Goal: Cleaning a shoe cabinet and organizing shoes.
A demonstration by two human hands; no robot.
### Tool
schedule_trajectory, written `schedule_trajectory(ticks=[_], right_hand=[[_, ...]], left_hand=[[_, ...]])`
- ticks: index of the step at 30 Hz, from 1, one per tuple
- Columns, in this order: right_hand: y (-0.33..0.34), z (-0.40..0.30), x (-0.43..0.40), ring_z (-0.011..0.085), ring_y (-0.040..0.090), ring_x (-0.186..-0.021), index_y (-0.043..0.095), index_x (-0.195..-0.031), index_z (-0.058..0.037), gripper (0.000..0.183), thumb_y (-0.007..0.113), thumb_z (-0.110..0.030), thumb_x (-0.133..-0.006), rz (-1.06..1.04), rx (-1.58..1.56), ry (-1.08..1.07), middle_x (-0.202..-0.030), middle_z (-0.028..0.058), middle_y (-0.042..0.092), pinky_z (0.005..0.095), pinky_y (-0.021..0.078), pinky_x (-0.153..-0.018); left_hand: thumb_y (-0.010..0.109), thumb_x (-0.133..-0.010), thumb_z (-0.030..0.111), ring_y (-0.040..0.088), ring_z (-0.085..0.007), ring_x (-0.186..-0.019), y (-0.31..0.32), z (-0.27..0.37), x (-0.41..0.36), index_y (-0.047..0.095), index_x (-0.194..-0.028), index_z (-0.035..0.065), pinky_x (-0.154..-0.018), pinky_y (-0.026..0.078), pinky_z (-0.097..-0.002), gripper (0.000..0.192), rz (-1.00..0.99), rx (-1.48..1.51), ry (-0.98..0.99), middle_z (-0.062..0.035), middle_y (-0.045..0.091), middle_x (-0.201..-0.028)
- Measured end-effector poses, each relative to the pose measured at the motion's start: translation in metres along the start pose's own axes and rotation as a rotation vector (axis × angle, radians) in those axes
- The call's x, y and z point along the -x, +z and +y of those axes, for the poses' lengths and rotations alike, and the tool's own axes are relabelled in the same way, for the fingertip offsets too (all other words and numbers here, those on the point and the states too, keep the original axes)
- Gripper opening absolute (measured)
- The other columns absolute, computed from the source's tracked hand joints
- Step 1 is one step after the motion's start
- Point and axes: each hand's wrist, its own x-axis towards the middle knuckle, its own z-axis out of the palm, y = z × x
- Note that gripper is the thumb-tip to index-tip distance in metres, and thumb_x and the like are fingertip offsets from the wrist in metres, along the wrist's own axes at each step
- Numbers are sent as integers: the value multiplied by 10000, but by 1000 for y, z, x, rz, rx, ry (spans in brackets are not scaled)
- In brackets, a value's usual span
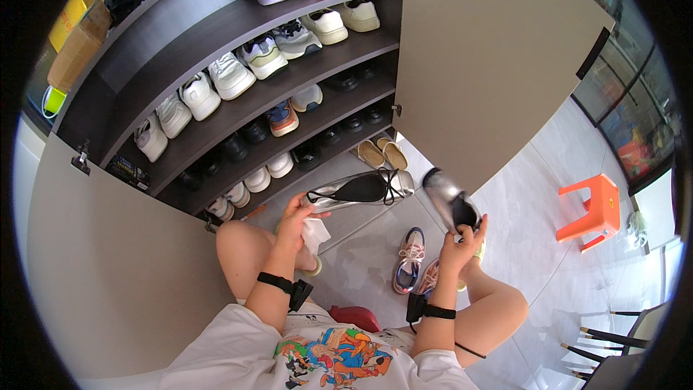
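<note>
My left hand [295,223] holds a silver ballet flat [360,190] by its heel, its black inside and black bow showing. A white tissue [315,234] is in the same hand, below the shoe. My right hand [464,241] grips the other silver flat [445,195] at its heel end, toe pointing up and left; this shoe is partly blurred. On the floor between my feet stands a pink and blue sneaker [410,260], with its mate [429,277] partly hidden beside my right forearm.
Ahead stands an open shoe cabinet [254,86] with rows of shoes, its doors [482,65] swung out on both sides. Tan flats [381,153] lie beneath its lowest shelf. An orange plastic stool [595,211] is at the right, chairs [631,344] at the lower right.
</note>
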Motion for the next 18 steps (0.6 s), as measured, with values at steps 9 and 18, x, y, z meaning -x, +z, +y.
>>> schedule_trajectory(ticks=[9,18], right_hand=[[1,-21,-9,417,337,-1255,553,-739,-40,202,590,77,-579,-16,21,-118,-1390,244,331,458,278,-1023],[19,-122,-22,409,341,-1258,583,-716,-74,163,581,42,-601,-374,-24,-409,-1370,158,395,454,317,-1021]], left_hand=[[510,-827,-47,614,-288,-865,1,-9,-4,472,-1183,13,-828,530,-451,364,-37,-18,56,-80,548,-1000],[519,-826,-33,644,-302,-869,27,-6,5,501,-1151,23,-737,519,-336,330,-108,-34,2,-115,585,-1048]])
